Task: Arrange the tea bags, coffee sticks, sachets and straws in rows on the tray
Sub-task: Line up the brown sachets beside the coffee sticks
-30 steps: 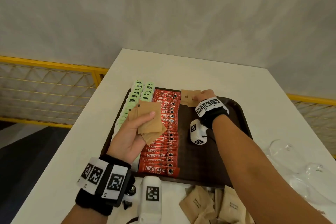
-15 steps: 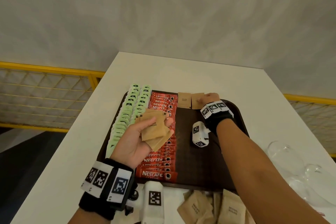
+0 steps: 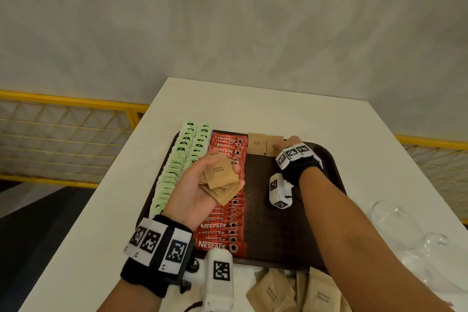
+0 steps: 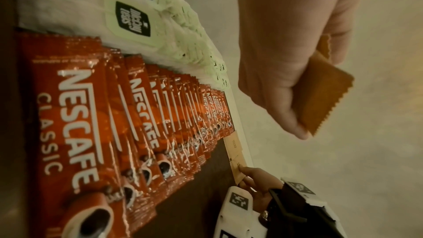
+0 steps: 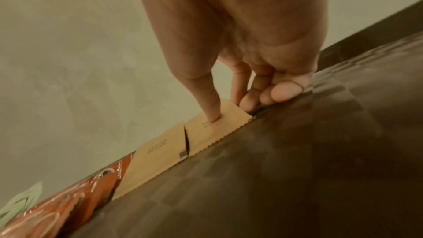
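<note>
From the head view, the right hand (image 3: 291,143) at the tray's (image 3: 326,159) far edge hides its own fingertips behind the wrist band. The loose brown sachets (image 3: 291,291) at the counter's (image 3: 266,109) near edge are cut off by the picture's edge. Print on the second placed sachet (image 5: 213,131) is too blurred to read.

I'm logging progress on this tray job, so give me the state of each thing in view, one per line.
Tea bags: laid in two rows at the tray's left.
Coffee sticks: one overlapping row.
Placed sugar sachets: two flat, side by side at the far edge.
Right hand: a finger pressing the second sachet.
Left hand: holding a small sachet stack.
Loose sachets: off the tray.
Tray: right half bare.
</note>
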